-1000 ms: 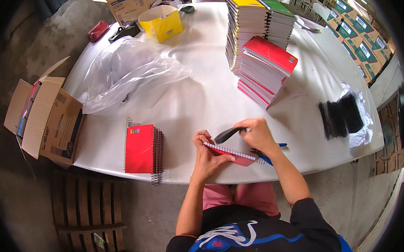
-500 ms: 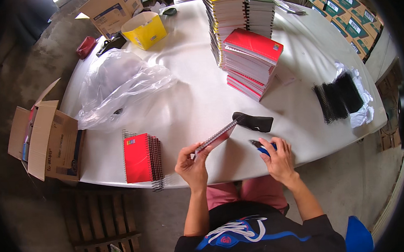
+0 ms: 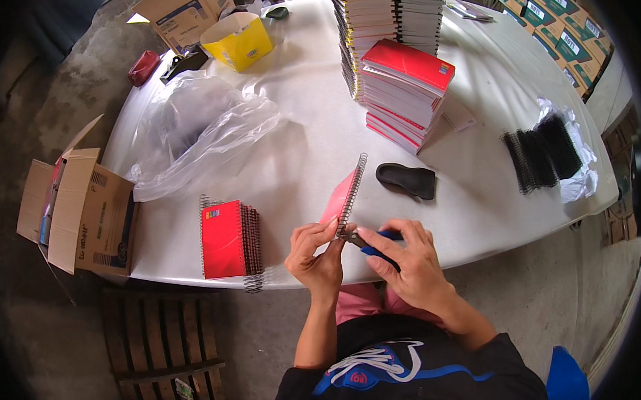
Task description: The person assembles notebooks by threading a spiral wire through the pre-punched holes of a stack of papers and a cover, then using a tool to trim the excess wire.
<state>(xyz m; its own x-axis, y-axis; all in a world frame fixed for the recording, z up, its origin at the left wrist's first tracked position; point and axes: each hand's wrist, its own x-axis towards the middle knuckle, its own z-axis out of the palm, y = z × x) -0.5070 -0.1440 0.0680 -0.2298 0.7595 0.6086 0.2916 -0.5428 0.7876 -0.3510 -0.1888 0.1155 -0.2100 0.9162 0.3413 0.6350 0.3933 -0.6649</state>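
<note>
Tilted up on its edge, a red spiral notebook [image 3: 340, 195] is pinched at its lower end by my left hand [image 3: 315, 257]. A dark wire coil runs along the notebook's right side and sticks out past its top. My right hand [image 3: 407, 257] is closed around blue-handled pliers [image 3: 381, 249], whose jaws meet the coil's lower end beside my left fingertips. Exactly what the jaws grip is too small to tell. Just beyond my right hand lies a black curved object [image 3: 406, 181]. To the left, a stack of red spiral notebooks [image 3: 222, 240] has coil ends protruding.
Red-covered page stacks [image 3: 409, 90] stand ahead, before tall yellow [image 3: 366, 34] and green notebook piles [image 3: 418, 21]. Black coils [image 3: 543, 156] lie at right. A clear plastic bag [image 3: 194, 138], yellow box [image 3: 238, 43] and open carton [image 3: 93, 212] are at left.
The pliers in my right hand have moved left to the coil's lower end. My left hand has turned the notebook more upright. The whole view has shifted slightly.
</note>
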